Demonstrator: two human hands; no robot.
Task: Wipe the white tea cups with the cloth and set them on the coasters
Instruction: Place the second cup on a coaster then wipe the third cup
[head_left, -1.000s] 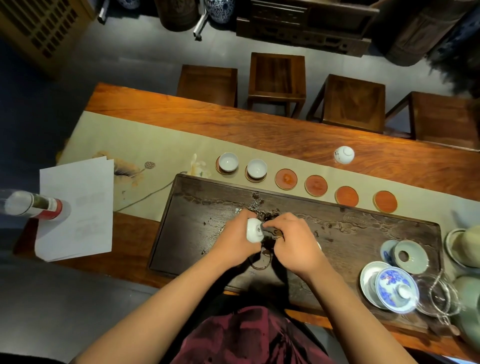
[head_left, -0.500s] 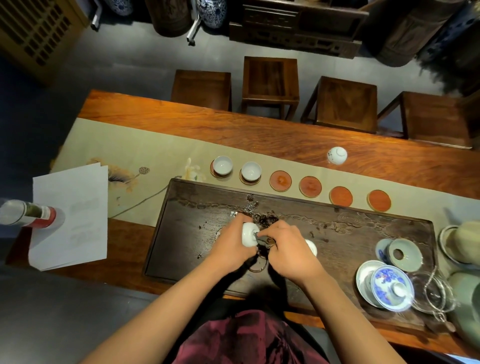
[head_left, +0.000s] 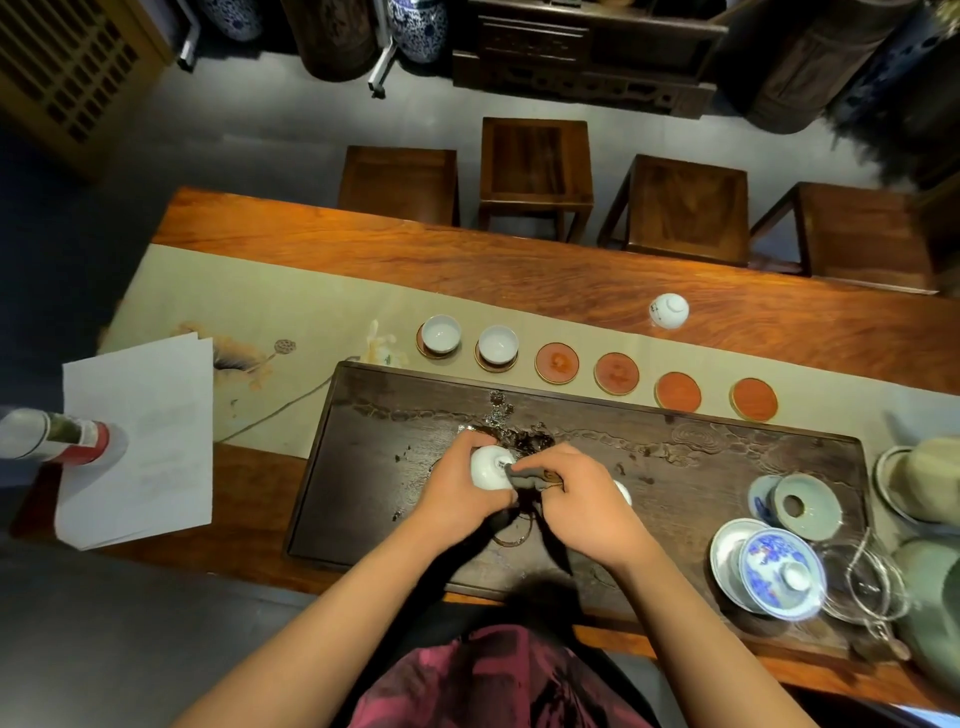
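Cup (head_left: 488, 466) unmoved — foot toward right hand (head_left: 582, 499) — left hand (head_left: 457, 493) grips.

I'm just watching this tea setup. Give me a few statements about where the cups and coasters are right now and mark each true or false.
1. Two white cups sit on the leftmost coasters. True.
2. Every coaster in the row holds a cup. False: four coasters are bare.
3. The left hand holds a white cup above the dark tea tray. True.
4. The right hand rests flat on the table. False: its fingers grip a dark cloth against the held cup.
5. One white cup lies apart on the bare wooden table, beyond the coaster row. True.
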